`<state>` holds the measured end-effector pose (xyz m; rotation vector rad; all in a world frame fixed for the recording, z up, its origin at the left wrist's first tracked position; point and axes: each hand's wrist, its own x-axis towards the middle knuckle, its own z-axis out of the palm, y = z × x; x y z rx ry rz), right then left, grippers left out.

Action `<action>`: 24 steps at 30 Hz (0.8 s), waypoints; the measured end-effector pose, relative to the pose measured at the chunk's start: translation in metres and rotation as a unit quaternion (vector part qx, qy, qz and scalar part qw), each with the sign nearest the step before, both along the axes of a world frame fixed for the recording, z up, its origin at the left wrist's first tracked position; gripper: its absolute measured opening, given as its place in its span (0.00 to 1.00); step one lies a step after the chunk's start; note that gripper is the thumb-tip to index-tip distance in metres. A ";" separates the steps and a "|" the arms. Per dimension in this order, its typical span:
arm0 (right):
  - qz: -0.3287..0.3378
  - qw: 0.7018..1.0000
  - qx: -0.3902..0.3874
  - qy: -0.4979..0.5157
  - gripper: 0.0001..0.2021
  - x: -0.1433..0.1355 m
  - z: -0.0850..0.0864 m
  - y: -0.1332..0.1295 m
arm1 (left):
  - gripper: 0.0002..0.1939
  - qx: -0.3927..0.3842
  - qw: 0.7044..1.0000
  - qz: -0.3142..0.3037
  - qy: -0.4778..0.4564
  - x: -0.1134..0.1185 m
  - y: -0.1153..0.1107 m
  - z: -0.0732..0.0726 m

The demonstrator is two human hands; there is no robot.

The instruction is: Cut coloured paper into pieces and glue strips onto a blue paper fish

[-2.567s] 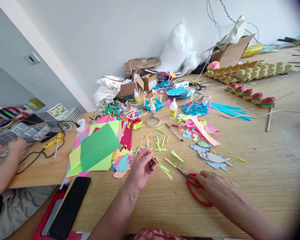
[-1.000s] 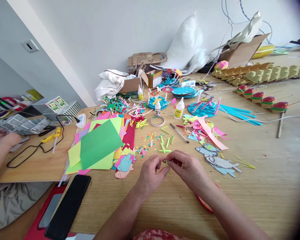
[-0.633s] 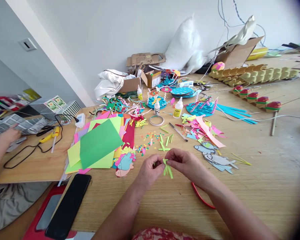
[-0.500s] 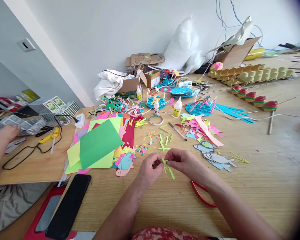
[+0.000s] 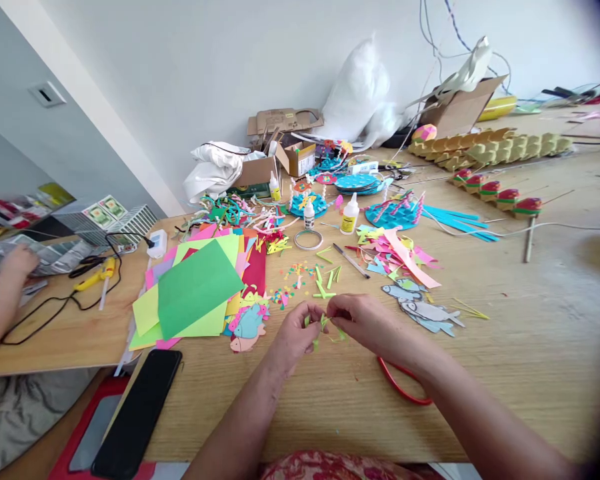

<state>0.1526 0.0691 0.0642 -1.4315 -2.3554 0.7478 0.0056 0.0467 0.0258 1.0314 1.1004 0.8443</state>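
Note:
Thin lime-green paper strips (image 5: 324, 322) are pinched between my two hands over the near middle of the table. My left hand (image 5: 299, 330) is closed on them from the left. From the right, the fingertips of my right hand (image 5: 357, 320) close on the same strips and hide part of them. Just beyond my hands lie several folded lime-green paper strips (image 5: 324, 288), beside small coloured paper dots (image 5: 300, 272). Under my right forearm, the red scissors handle or loop (image 5: 403, 387) is partly covered.
Coloured paper sheets (image 5: 200, 290), paper fish cutouts (image 5: 250, 327) and a black phone (image 5: 137, 413) are at left. Glue bottles (image 5: 349, 215), a pen (image 5: 351, 261), paper scraps (image 5: 405, 257) and grey fish cutouts (image 5: 425, 310) lie beyond. A co-worker's hand (image 5: 20, 260) is far left, near a yellow glue gun (image 5: 96, 275).
My fingers have shifted on the lime-green strips, and the strip that hung below them is now turned and bent. The view has swung slightly to the right.

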 end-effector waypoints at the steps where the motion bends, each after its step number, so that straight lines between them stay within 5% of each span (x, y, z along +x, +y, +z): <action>1: 0.004 1.000 -0.002 -0.001 0.09 0.000 0.001 0.000 | 0.09 -0.009 1.000 -0.003 -0.010 0.000 0.000 0.002; 15: -0.044 0.990 -0.040 0.130 0.03 0.003 -0.017 0.003 | 0.09 0.003 0.999 -0.026 -0.035 -0.002 0.001 -0.006; 24: -0.057 0.963 -0.115 0.236 0.01 0.005 -0.028 0.007 | 0.05 -0.056 0.985 -0.050 -0.152 -0.007 0.000 -0.010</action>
